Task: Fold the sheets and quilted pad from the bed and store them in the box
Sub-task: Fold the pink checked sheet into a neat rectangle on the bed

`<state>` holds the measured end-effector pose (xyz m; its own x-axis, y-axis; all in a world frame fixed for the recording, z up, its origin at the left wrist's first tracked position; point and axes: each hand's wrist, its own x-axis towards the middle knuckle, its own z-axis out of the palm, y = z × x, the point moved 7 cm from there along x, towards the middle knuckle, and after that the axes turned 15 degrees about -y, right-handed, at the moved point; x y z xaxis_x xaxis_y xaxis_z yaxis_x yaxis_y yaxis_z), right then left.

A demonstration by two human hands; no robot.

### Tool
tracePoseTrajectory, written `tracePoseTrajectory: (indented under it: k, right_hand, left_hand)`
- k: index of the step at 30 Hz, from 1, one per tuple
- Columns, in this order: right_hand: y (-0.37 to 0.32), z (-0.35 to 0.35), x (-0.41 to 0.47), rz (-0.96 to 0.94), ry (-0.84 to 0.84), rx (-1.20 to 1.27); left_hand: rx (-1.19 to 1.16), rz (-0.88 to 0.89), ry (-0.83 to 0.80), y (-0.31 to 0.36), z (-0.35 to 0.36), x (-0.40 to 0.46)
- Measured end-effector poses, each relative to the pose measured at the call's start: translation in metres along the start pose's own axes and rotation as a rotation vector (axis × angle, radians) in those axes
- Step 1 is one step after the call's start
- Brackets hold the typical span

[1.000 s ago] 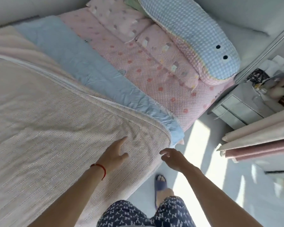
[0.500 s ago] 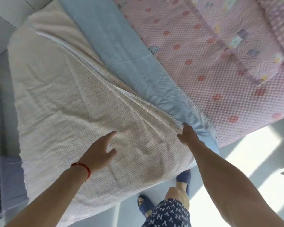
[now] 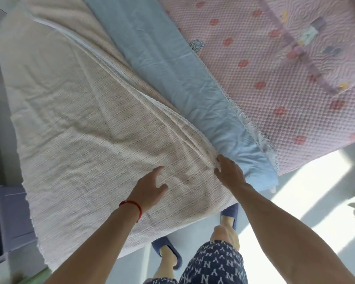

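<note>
My right hand pinches the beige sheet at its near-right fold edge, beside the blue sheet. Left hand loose-fingered, flat on it. Edge runs far-left; sheet lies left of both hands.

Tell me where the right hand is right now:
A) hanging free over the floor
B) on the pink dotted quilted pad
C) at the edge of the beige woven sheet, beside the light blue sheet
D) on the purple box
C: the right hand has its fingers at the bunched edge of the beige woven sheet, right where the light blue sheet begins; folds run out from that spot.
</note>
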<state>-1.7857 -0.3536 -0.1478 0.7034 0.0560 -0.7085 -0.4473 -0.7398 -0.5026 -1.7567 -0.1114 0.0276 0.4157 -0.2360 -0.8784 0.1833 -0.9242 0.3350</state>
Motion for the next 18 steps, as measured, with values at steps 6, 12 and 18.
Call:
tracePoseTrajectory:
  k: [6,12,18]
  right_hand:
    - [-0.105,0.069,-0.084,-0.286,0.020,-0.179]
    - [-0.186,0.157,-0.134,-0.280,0.153,-0.229]
    - [-0.215,0.222,-0.169,0.008,0.352,-0.082]
  left_hand:
    - [-0.432,-0.034,-0.023,-0.037,0.018,0.037]
    - [-0.831,-0.202,-0.085,-0.117,0.011,0.054]
    - [-0.933,-0.111,-0.204,-0.225,0.002,0.009]
